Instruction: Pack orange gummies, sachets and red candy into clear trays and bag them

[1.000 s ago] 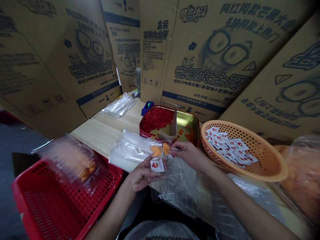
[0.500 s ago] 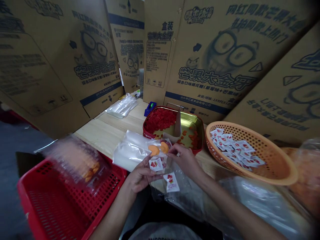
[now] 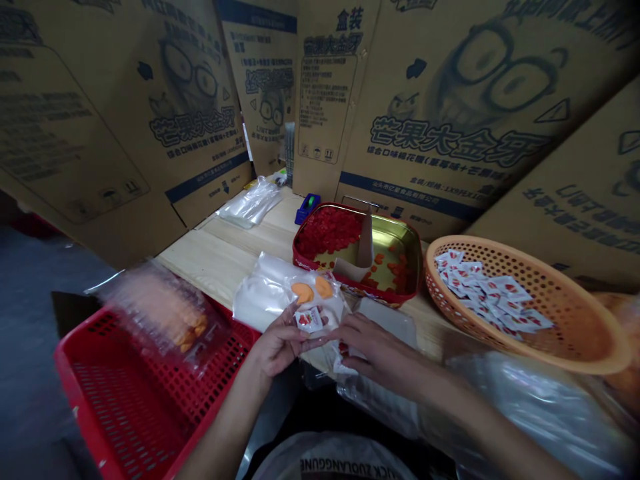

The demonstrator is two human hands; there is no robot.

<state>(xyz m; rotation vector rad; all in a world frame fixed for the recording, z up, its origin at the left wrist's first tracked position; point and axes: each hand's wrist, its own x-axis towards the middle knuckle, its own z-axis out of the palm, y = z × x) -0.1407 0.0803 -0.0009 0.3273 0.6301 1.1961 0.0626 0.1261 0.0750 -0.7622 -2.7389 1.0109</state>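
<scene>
Left hand (image 3: 277,343): fingers curled beneath a clear plastic bag (image 3: 265,300), thumb pinching a red-and-white sachet (image 3: 309,320) against its front. Right hand (image 3: 377,350): fingers pressed together, lying over the bag's lower edge just beside the left hand; whether they pinch anything cannot be told. Bag: resting on a wooden tabletop (image 3: 235,257), holding two orange gummy pieces (image 3: 303,292). Second sachet (image 3: 345,365): partly under the right hand. Nearby: red-and-gold tin tray (image 3: 400,293) of red and orange pieces, orange perforated basket (image 3: 500,250) of sachets, red plastic crate (image 3: 75,373) with a filled bag (image 3: 165,307) on it.
</scene>
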